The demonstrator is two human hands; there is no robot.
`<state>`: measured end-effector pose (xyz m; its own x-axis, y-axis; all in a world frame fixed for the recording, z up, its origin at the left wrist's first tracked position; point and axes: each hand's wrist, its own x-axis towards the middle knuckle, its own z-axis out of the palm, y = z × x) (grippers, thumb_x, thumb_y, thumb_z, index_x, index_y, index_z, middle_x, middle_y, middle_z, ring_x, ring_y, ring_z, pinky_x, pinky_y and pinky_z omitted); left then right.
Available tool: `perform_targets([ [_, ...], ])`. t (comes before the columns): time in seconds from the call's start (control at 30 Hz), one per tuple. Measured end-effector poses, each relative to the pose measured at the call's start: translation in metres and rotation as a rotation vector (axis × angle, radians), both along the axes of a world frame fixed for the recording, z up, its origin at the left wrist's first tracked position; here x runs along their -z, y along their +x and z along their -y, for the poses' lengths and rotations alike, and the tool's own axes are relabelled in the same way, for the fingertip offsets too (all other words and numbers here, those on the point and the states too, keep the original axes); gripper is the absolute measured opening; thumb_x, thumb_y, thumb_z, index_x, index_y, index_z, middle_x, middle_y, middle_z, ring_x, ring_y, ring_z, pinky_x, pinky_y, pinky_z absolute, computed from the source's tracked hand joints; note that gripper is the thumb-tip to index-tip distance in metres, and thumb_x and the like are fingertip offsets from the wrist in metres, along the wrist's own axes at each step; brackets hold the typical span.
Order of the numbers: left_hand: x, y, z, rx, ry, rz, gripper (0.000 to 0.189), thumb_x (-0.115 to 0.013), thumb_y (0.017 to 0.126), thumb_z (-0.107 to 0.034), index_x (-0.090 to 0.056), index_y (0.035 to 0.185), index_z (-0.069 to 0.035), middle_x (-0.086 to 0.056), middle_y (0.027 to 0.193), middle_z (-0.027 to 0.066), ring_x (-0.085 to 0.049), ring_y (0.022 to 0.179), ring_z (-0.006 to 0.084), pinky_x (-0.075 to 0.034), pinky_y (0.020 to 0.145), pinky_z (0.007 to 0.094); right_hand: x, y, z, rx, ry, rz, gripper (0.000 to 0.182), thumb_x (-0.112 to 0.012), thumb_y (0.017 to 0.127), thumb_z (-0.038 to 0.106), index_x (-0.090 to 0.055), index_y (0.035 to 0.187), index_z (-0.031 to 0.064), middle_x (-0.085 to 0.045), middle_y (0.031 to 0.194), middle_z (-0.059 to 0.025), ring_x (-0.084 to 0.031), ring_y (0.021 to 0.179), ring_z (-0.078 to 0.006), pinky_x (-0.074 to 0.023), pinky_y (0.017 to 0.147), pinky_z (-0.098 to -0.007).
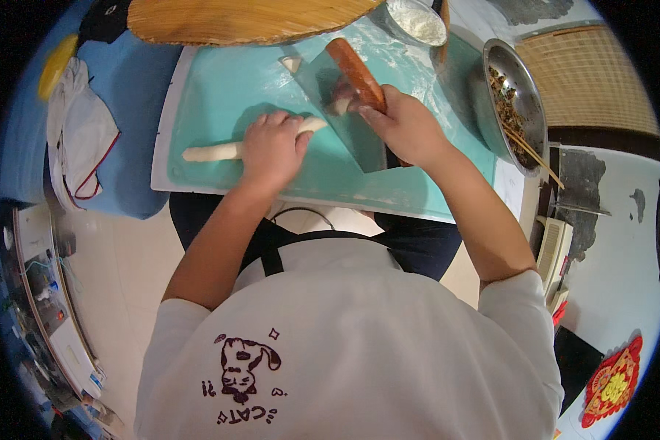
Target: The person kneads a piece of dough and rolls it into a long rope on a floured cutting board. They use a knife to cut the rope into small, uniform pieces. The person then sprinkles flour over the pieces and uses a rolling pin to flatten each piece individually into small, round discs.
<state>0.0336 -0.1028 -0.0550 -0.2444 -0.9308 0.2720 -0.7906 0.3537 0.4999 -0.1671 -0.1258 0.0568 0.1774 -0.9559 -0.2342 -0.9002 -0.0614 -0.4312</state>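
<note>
A roll of white dough lies on the teal mat, and my left hand grips it near its right end. My right hand is closed around a wide steel blade, which resembles a dough scraper or cleaver; a wooden rolling pin or handle shows at the same hand. How these two join cannot be told. The blade's lower edge lies to the right of the roll, apart from it. A small cut piece of dough sits on the mat beyond the blade. Another pale piece shows near the blade's middle, perhaps a reflection.
A bowl of flour stands at the back. At the right is a steel bowl with chopped filling and chopsticks. A large wooden board lies beyond the mat. A white cloth hangs over a blue surface at the left.
</note>
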Motion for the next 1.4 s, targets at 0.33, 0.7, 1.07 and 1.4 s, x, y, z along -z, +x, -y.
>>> perform_targets([
  [0.33, 0.004, 0.009, 0.008, -0.063, 0.061, -0.045, 0.023, -0.066, 0.080, -0.028, -0.066, 0.089, -0.007, -0.062, 0.086, 0.0106, -0.059, 0.083, 0.0323, -0.046, 0.073, 0.0428, -0.023, 0.031, -0.014, -0.132, -0.044, -0.087, 0.032, -0.054, 0.089, 0.032, -0.052, 0.095, 0.0010, -0.061, 0.077, -0.0224, -0.060, 0.076, -0.0410, -0.0468, 0.068, -0.0463],
  [0.7, 0.004, 0.010, 0.004, -0.076, 0.121, 0.026, 0.022, -0.068, 0.079, -0.023, -0.062, 0.091, -0.006, -0.060, 0.090, 0.0125, -0.059, 0.082, 0.0334, -0.047, 0.071, 0.0436, 0.005, 0.058, -0.002, -0.228, -0.067, -0.197, 0.031, -0.056, 0.087, 0.028, -0.052, 0.094, -0.0012, -0.062, 0.077, -0.0229, -0.061, 0.076, -0.0399, -0.0477, 0.068, -0.0466],
  [1.07, 0.012, 0.014, -0.025, 0.029, 0.021, -0.209, 0.023, -0.069, 0.072, -0.007, -0.061, 0.094, -0.004, -0.057, 0.102, 0.0132, -0.057, 0.094, 0.0326, -0.047, 0.080, 0.0402, -0.028, 0.038, -0.016, -0.169, -0.104, -0.154, 0.032, -0.053, 0.088, 0.032, -0.052, 0.097, 0.0006, -0.063, 0.076, -0.0206, -0.062, 0.072, -0.0392, -0.0499, 0.065, -0.0469],
  [1.4, 0.016, 0.017, -0.023, 0.062, 0.002, -0.203, 0.022, -0.071, 0.073, -0.012, -0.060, 0.091, -0.003, -0.059, 0.101, 0.0116, -0.059, 0.092, 0.0320, -0.047, 0.080, 0.0411, -0.022, 0.050, -0.033, -0.193, -0.053, -0.145, 0.031, -0.052, 0.090, 0.031, -0.051, 0.096, -0.0001, -0.063, 0.075, -0.0207, -0.062, 0.071, -0.0396, -0.0490, 0.063, -0.0474],
])
